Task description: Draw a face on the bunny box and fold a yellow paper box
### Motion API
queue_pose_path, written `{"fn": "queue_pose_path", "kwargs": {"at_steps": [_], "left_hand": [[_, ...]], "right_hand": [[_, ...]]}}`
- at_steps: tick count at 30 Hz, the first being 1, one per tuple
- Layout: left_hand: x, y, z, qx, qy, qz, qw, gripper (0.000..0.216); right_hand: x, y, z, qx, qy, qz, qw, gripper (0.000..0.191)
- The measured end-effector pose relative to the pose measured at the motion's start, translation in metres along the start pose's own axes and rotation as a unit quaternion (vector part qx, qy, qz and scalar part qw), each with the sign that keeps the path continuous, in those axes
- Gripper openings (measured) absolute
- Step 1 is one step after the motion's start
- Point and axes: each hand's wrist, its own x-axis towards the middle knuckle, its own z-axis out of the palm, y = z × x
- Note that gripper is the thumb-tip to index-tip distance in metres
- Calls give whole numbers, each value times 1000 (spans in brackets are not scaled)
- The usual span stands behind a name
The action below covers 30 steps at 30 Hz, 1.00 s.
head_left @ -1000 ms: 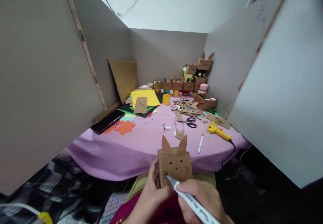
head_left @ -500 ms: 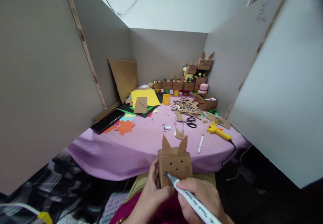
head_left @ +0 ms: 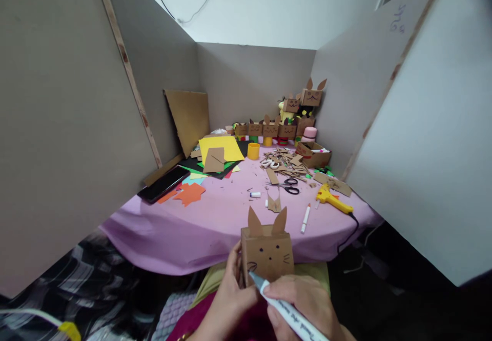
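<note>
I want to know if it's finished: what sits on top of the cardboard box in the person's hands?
Two pointed brown ears stand upright, side by side, on top of the cardboard box. How their bases are fixed cannot be seen from this angle.

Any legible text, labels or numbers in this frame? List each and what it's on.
Marker in the right hand: dark print along the barrel, too blurred to read.
Right wall panel: handwritten scrawl near its top, not legible.
Cardboard bunny box: drawn face only, no words.
</note>
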Motion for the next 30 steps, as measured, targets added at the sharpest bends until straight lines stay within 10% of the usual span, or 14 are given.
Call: {"fn": "queue_pose_path", "kwargs": {"at_steps": [30], "left_hand": [[0, 3, 2, 3, -3, 5, 1000, 74]], "right_hand": [[-2, -1, -3, -26, 8, 21, 999, 13]]}}
